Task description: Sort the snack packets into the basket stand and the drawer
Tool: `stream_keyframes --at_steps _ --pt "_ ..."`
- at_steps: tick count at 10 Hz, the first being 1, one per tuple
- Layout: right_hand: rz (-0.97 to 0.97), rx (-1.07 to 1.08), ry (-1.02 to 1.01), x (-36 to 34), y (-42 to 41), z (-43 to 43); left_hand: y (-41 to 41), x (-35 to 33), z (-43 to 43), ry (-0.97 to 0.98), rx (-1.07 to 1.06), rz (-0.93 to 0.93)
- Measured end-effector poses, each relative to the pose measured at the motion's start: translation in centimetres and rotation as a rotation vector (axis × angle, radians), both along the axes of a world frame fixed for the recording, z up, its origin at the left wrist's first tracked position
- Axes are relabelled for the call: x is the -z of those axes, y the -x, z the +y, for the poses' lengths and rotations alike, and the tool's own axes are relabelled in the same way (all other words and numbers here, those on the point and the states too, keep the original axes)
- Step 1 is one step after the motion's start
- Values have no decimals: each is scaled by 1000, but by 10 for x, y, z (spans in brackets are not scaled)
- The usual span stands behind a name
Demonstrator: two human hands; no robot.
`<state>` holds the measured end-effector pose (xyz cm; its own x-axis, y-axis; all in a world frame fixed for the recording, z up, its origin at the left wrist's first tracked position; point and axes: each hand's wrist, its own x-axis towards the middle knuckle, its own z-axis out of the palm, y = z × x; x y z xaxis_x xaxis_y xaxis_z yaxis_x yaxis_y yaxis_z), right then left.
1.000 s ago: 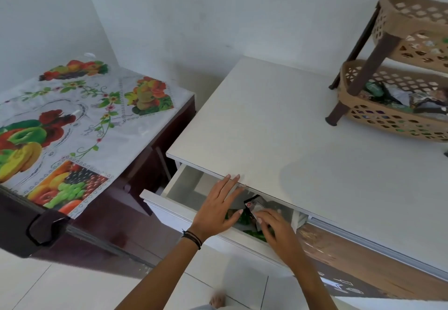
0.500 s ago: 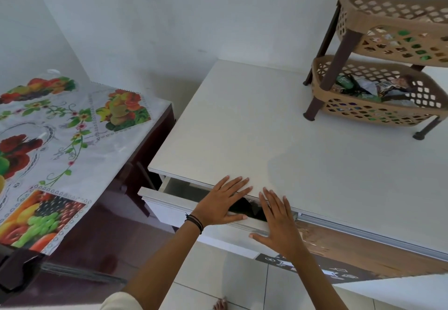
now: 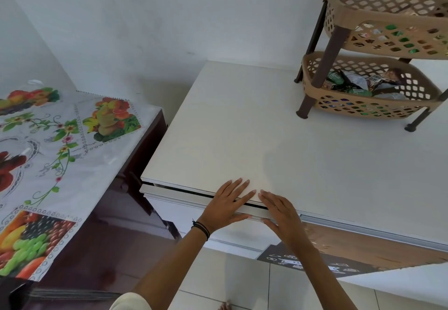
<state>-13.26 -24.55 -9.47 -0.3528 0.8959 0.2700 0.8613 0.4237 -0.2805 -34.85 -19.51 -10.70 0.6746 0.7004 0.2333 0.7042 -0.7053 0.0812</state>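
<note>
The white drawer (image 3: 174, 194) under the white counter (image 3: 254, 140) is pushed in, with only a thin dark gap along its top. My left hand (image 3: 226, 206) lies flat on the drawer's front edge, fingers spread, holding nothing. My right hand (image 3: 278, 211) rests flat beside it, also with nothing in it. The tan two-tier basket stand (image 3: 378, 28) stands at the counter's back right. Several snack packets (image 3: 358, 83) lie in its lower basket, and more show through the upper basket's holes. The drawer's contents are hidden.
A dark table with a fruit-print plastic cloth (image 3: 60, 154) stands to the left, a narrow gap between it and the counter. A white wall runs behind. Pale floor tiles (image 3: 225, 280) and a brown cabinet front (image 3: 363, 246) lie below.
The drawer went from wide open, with packets visible, to nearly shut. Both hands left the inside of the drawer and now lie flat on its front. The packet by my right hand is gone from view.
</note>
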Motion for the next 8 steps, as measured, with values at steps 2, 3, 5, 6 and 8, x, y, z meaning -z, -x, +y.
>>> stream_keyframes --at_steps 2,3,5,6,8 --pt "48 61 -98 0 7 2 -4 0 -1 24 -54 -12" --pt "100 94 -133 3 12 3 -7 -1 -2 14 -84 -47" --pt "90 180 -196 4 21 4 -11 -4 -1 38 -102 -110" --pt "63 196 -214 7 23 6 -15 -3 0 25 -117 -77" --pt "30 140 -273 13 20 15 -18 -4 -1 -78 -113 -106"
